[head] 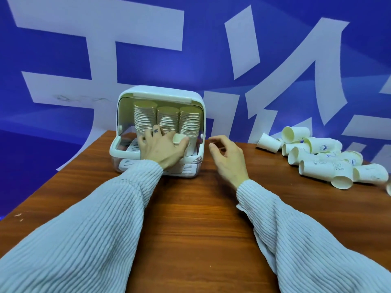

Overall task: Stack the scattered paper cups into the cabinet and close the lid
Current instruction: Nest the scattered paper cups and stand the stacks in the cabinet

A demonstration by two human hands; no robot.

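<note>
Paper cups [317, 168], right of frame: light, crushable, so pinch rims gently. Ur R hand [228, 159] loose, empty; L hand [160, 149] spread on stacks [168, 117].

1. A white cabinet [160, 92], lid raised, stands at 12 o'clock on the wooden table [190, 208], with three stacks of upturned cups [168, 116] inside.
2. The left hand [160, 148] reaches in, fingers spread against the stacks; a paper cup [177, 138] sits by its thumb (pinched or merely touching, unclear).
3. The right hand [227, 158] hovers at 1 o'clock, loosely curled, empty.
4. Loose cups [321, 159] lie tumbled at 2 o'clock.
</note>
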